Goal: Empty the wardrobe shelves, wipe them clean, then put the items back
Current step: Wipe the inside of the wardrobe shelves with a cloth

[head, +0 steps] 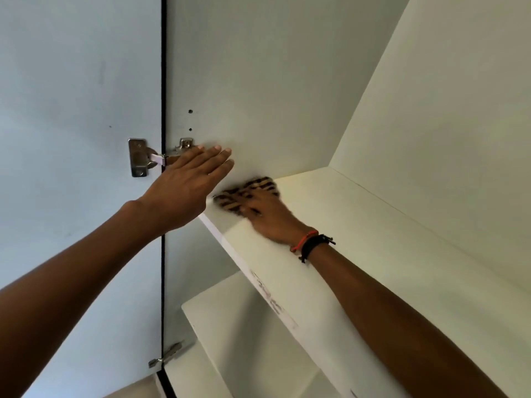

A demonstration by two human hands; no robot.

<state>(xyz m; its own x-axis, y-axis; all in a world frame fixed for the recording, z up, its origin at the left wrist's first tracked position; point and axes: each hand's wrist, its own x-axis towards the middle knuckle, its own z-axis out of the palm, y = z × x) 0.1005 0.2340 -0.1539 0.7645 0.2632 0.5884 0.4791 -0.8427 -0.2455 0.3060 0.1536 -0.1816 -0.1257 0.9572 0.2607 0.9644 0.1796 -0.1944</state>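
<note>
I look up into a white wardrobe. My right hand (268, 216) lies flat on a striped brown and cream cloth (247, 193) at the left end of the upper shelf (373, 239); hand and cloth are blurred. My left hand (186, 188) is held up with straight fingers against the wardrobe's left side panel (244, 81), just above the shelf's left end. No items show on the shelf. A lower shelf (244, 326) is visible beneath it, bare where I can see it.
The open wardrobe door (77, 110) stands at the left, held by a metal hinge (155, 158) close to my left fingers. A second hinge (166, 354) sits lower down. The back panel (445, 110) rises at the right.
</note>
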